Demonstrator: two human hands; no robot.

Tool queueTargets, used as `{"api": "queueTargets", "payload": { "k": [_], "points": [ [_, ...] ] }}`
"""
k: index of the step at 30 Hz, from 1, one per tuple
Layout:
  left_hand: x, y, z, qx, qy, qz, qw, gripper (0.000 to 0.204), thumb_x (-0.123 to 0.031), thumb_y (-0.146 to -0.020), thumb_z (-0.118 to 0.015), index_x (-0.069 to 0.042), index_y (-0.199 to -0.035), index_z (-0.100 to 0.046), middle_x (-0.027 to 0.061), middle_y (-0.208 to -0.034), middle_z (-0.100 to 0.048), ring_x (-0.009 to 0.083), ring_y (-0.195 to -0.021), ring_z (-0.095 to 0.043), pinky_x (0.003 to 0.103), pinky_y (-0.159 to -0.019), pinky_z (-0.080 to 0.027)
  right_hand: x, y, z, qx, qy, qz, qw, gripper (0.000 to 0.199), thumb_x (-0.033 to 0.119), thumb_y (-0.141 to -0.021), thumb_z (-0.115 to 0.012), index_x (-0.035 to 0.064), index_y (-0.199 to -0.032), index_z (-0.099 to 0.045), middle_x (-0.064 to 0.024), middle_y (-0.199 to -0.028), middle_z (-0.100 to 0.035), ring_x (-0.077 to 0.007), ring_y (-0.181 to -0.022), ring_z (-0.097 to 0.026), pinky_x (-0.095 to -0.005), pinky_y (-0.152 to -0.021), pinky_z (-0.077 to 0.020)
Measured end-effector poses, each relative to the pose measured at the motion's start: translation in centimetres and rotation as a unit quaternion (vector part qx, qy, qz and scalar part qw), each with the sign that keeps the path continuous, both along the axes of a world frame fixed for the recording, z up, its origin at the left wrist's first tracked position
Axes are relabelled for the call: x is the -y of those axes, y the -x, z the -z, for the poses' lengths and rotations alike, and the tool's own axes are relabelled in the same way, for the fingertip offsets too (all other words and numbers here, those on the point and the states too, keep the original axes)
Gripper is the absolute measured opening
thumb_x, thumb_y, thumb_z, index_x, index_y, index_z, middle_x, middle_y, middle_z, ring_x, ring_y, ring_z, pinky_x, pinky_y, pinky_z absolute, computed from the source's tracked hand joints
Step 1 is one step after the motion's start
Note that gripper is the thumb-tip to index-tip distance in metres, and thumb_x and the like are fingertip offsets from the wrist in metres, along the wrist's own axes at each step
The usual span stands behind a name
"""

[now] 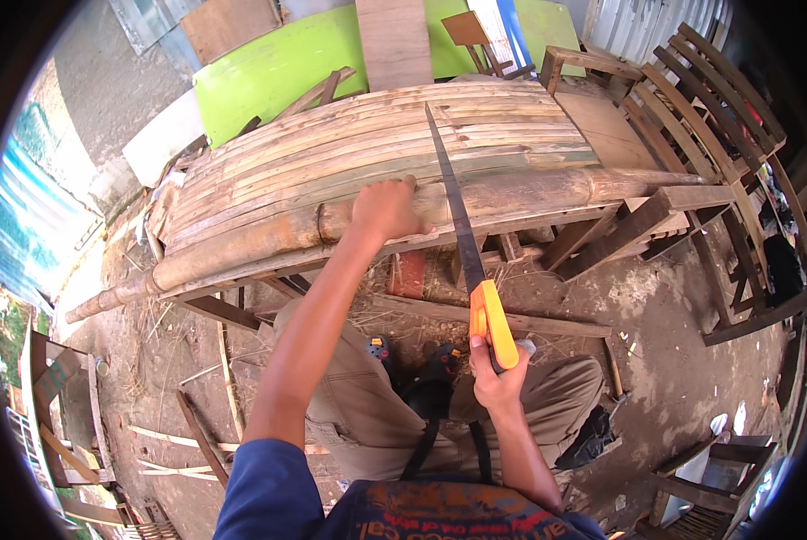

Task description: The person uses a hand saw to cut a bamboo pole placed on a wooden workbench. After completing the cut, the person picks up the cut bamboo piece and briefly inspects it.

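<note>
Left hand grasps pole from above at mid-frame, probably to steady it. Pole lies along desk's near edge, left to right across frame, presumably for support. Right hand, lower centre-right, grips saw by yellow handle; blade crosses pole right of left hand, likely spaced for safety.

Around me was a rough woodworking shop: handsaw, bamboo pole, wooden frames, scraps littering the dirt floor.
</note>
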State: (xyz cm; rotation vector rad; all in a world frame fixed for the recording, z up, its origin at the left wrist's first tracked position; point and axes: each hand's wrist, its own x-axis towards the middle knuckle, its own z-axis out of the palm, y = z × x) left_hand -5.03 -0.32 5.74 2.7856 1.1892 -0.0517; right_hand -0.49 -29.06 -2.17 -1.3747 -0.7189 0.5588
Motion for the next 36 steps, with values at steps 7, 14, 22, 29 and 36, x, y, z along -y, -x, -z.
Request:
{"api": "queueTargets", "payload": {
  "k": [7, 14, 22, 29, 36],
  "points": [
    [-0.5, 0.7, 0.4, 0.032, -0.011, 0.048, 0.998, 0.07, -0.061, -0.086, -0.061, -0.003, -0.124, -0.061, 0.0233, -0.103, -0.072, 0.0375, -0.101, -0.07, 0.047, -0.09, -0.054, -2.4, -0.3, -3.5, -0.012, 0.044, 0.011, 0.999, 0.025, 0.01, -0.094, -0.066, -0.001, -0.073, -0.059, 0.0043, -0.057, -0.047, -0.0035, -0.056, -0.041, -0.0267, -0.049, -0.0325],
    [0.6, -0.9, 0.9, 0.106, -0.026, -0.08, 0.991, 0.058, -0.04, -0.103, -0.034, -0.001, -0.087, -0.073, 0.0275, -0.086, -0.071, 0.0427, -0.083, -0.071, 0.05, -0.08, -0.057, -2.2, -0.2, -2.0, -0.019, 0.026, 0.011, 0.999, 0.024, 0.008, -0.093, -0.066, -0.0008, -0.073, -0.058, 0.0036, -0.055, -0.049, -0.0037, -0.052, -0.041, -0.0264, -0.047, -0.0341],
    [0.3, -0.7, 2.1, 0.145, -0.027, -0.089, 0.985, 0.06, -0.04, -0.102, -0.037, 0.0, -0.074, -0.072, 0.0283, -0.079, -0.069, 0.0462, -0.077, -0.069, 0.053, -0.077, -0.056, 9.9, 2.9, 2.3, 0.314, 0.055, -0.012, 0.948, 0.005, 0.003, -0.087, -0.068, -0.0005, -0.087, -0.065, -0.0099, -0.061, -0.06, -0.0219, -0.048, -0.062, -0.0306, -0.048, -0.0471],
    [0.5, -0.6, 2.9, 0.174, -0.08, -0.078, 0.978, 0.057, -0.036, -0.1, -0.04, -0.001, -0.069, -0.072, 0.0258, -0.075, -0.07, 0.0433, -0.071, -0.07, 0.052, -0.074, -0.058, -9.4, -2.2, -6.6, 0.077, 0.065, 0.03, 0.994, 0.034, 0.022, -0.093, -0.067, -0.0047, -0.073, -0.061, -0.0082, -0.056, -0.058, -0.0108, -0.053, -0.048, -0.0344, -0.051, -0.0403],
    [0.5, -0.8, 2.7, 0.181, -0.095, -0.078, 0.976, 0.055, -0.035, -0.099, -0.042, -0.002, -0.067, -0.072, 0.025, -0.071, -0.069, 0.0434, -0.069, -0.07, 0.051, -0.073, -0.058, -10.4, -2.0, -0.9, 0.054, -0.061, 0.023, 0.996, 0.028, 0.013, -0.093, -0.068, 0.0003, -0.071, -0.057, 0.0054, -0.058, -0.047, -0.0036, -0.056, -0.042, -0.0271, -0.05, -0.0343]
  ]
}}
